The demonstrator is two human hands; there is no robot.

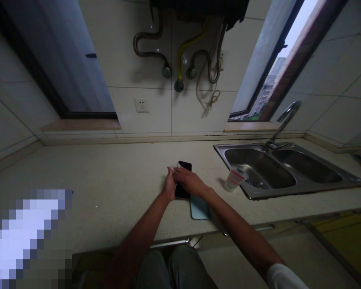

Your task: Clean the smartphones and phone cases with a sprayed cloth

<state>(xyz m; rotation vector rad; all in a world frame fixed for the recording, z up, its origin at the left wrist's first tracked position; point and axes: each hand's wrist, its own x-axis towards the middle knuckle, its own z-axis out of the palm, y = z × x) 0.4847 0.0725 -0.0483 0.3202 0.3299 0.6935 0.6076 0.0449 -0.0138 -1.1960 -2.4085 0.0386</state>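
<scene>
A phone [183,192] with a dark screen lies on the pale countertop. My left hand [169,186] is closed along its left edge, thumb pointing up. Across the phone's middle reaches my right hand [190,180], its fingers pinched together near the left thumb. Between the fingertips there is a small pale, see-through bit, too small to name. Most of the screen is hidden under the right hand. A light blue, flat phone-shaped thing [200,208] lies just below and right of the phone, partly under my right wrist.
A clear plastic cup [234,179] with red bands stands by the left rim of the double steel sink [249,196]. A tap [284,124] rises behind the sink. Pipes [180,52] and a wall socket [142,105] are on the tiled wall ahead.
</scene>
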